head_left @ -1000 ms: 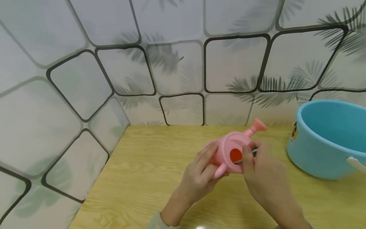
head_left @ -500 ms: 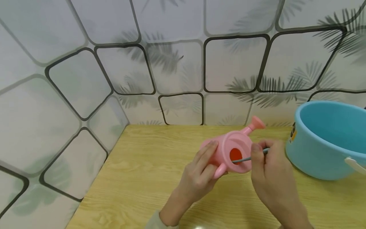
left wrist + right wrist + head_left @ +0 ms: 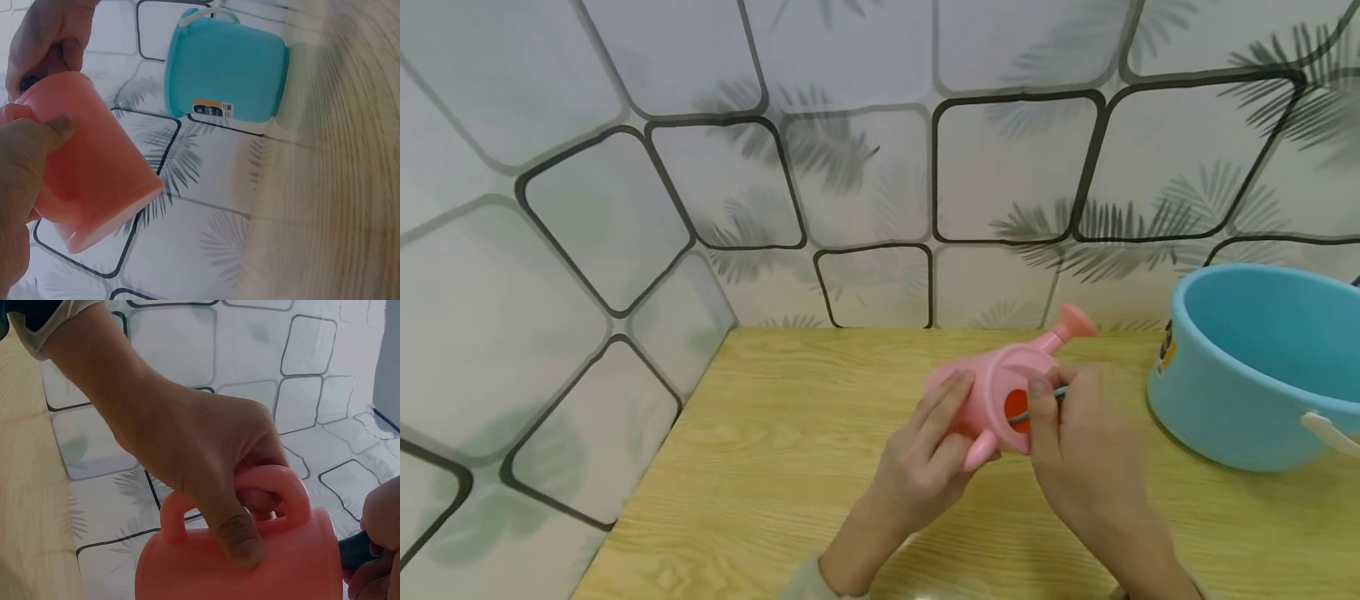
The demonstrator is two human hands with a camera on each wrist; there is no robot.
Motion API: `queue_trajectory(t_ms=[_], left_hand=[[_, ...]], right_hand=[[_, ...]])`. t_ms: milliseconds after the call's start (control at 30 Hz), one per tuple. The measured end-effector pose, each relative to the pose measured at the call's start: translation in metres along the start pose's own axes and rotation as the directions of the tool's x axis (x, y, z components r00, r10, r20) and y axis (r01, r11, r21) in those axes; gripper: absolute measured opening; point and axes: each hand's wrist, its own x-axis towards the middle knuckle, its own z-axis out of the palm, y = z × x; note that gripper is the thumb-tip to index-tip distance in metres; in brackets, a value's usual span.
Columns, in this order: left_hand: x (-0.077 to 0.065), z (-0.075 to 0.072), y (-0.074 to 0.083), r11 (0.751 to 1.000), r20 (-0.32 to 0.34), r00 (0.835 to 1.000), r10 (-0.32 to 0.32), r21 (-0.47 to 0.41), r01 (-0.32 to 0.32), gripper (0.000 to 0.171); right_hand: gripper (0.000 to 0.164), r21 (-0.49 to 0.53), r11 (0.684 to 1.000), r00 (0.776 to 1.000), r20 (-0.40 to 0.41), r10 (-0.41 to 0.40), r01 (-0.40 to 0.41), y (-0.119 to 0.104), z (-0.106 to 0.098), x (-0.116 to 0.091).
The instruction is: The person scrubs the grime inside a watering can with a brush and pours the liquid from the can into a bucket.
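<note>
A pink toy watering can [image 3: 981,396] is tilted above the table, its opening facing the right hand and its spout pointing up to the right. My left hand [image 3: 917,467] grips the can; in the right wrist view its thumb presses the pink wall while fingers pass through the handle [image 3: 294,494]. My right hand [image 3: 1093,467] pinches a thin grey-blue stick-like tool [image 3: 1019,417], whose far end goes into the can's opening, where red-orange shows. A thick dark handle [image 3: 357,551] appears between the right fingers in the right wrist view. The tool's tip is hidden inside the can.
A light-blue bucket [image 3: 1232,408] with a white handle [image 3: 1330,432] stands on the wooden table [image 3: 760,467] to the right. Behind and left are walls [image 3: 872,183] patterned with leaves and dark outlines.
The right hand drew the tool out to the right, then moved back left, close to the can's opening. The left hand and watering can stay nearly still.
</note>
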Motion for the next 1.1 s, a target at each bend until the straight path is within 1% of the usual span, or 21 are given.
queue_trajectory(t_ms=[33, 100, 167, 200, 233, 300, 333, 433, 500, 600, 633, 667, 700, 767, 833, 867, 933, 967, 1000, 1100], left_hand=[[0.000, 0.000, 0.000, 1.000, 0.002, 1.000, -0.008, -0.001, 0.008, 0.037], [0.000, -0.001, -0.001, 1.000, 0.001, 1.000, -0.014, -0.003, 0.014, 0.037], [0.000, -0.001, -0.002, 1.000, -0.009, 1.000, -0.013, -0.001, 0.013, 0.036], [0.001, -0.001, -0.002, 1.000, -0.015, 1.000, -0.006, 0.002, 0.006, 0.035], [0.002, -0.001, -0.002, 1.000, -0.025, 1.000, 0.004, 0.007, -0.004, 0.034], [0.005, -0.001, -0.002, 1.000, -0.045, 0.999, 0.024, 0.016, -0.024, 0.034], [0.006, -0.001, -0.002, 0.999, -0.052, 0.998, 0.030, 0.022, -0.029, 0.034], [0.006, -0.001, -0.002, 0.999, -0.062, 0.998, 0.026, 0.026, -0.024, 0.036], [0.006, -0.002, -0.002, 0.999, -0.066, 0.998, 0.021, 0.026, -0.019, 0.036], [0.005, -0.002, -0.003, 0.999, -0.070, 0.997, 0.025, 0.035, -0.023, 0.035], [0.005, -0.002, -0.002, 0.999, -0.071, 0.997, 0.027, 0.038, -0.025, 0.034], [0.004, -0.001, -0.002, 0.999, -0.071, 0.997, 0.030, 0.044, -0.027, 0.033], [0.004, -0.001, -0.001, 0.998, -0.070, 0.997, 0.033, 0.048, -0.029, 0.032], [0.003, -0.001, 0.000, 0.999, -0.068, 0.997, 0.030, 0.047, -0.027, 0.033], [0.001, 0.000, 0.002, 0.999, -0.064, 0.998, 0.021, 0.039, -0.018, 0.035], [0.001, 0.000, 0.002, 0.999, -0.062, 0.998, 0.018, 0.037, -0.016, 0.035], [0.000, 0.000, 0.003, 1.000, -0.054, 0.998, 0.014, 0.028, -0.012, 0.035], [-0.001, 0.000, 0.003, 1.000, -0.048, 0.999, 0.013, 0.029, -0.012, 0.035], [-0.001, 0.000, 0.003, 0.999, -0.039, 0.999, 0.011, 0.031, -0.010, 0.035], [-0.002, 0.000, 0.003, 1.000, -0.006, 1.000, 0.001, 0.031, -0.001, 0.033]], right_hand=[[0.019, -0.004, 1.000, 1.000, 0.018, 0.011, -0.011, -0.001, 0.000, 0.000], [0.019, 0.016, 0.999, 0.999, 0.022, 0.039, -0.040, -0.003, -0.003, -0.003], [0.017, 0.046, 0.998, 0.999, -0.012, 0.050, -0.049, -0.005, -0.009, -0.005], [0.017, 0.055, 0.996, 0.997, -0.022, 0.067, -0.066, -0.006, -0.012, -0.006], [0.018, 0.060, 0.996, 0.997, -0.035, 0.068, -0.065, -0.006, -0.013, -0.006], [0.016, 0.054, 0.998, 0.997, -0.066, 0.042, -0.039, -0.006, -0.009, -0.004], [0.017, 0.037, 0.999, 0.997, -0.065, 0.030, -0.028, -0.006, -0.005, -0.003], [0.019, -0.002, 0.999, 0.998, -0.048, 0.036, -0.036, -0.008, 0.002, -0.003], [0.019, -0.012, 0.998, 0.996, -0.070, 0.060, -0.061, -0.010, 0.001, -0.005], [0.019, -0.014, 0.997, 0.988, -0.137, 0.067, -0.070, -0.010, -0.003, -0.009], [0.021, -0.024, 0.998, 0.987, -0.152, 0.050, -0.054, -0.010, -0.003, -0.009], [0.023, -0.038, 0.999, 0.987, -0.161, 0.010, -0.017, -0.009, -0.002, -0.009], [0.026, -0.055, 0.998, 0.987, -0.154, -0.034, 0.026, -0.008, -0.001, -0.009], [0.031, -0.095, 0.992, 0.991, -0.090, -0.095, 0.087, -0.006, 0.002, -0.010], [0.032, -0.100, 0.989, 0.994, 0.000, -0.106, 0.106, -0.004, 0.002, -0.011], [0.029, -0.103, 0.990, 0.994, 0.044, -0.096, 0.100, -0.004, 0.001, -0.012], [0.024, -0.120, 0.991, 0.991, 0.126, -0.049, 0.065, -0.003, -0.004, -0.013], [0.024, -0.133, 0.989, 0.987, 0.153, -0.048, 0.069, -0.003, -0.006, -0.013], [0.024, -0.144, 0.986, 0.983, 0.177, -0.056, 0.083, -0.003, -0.007, -0.012], [0.025, -0.175, 0.969, 0.969, 0.206, -0.134, 0.171, -0.001, -0.006, -0.008]])
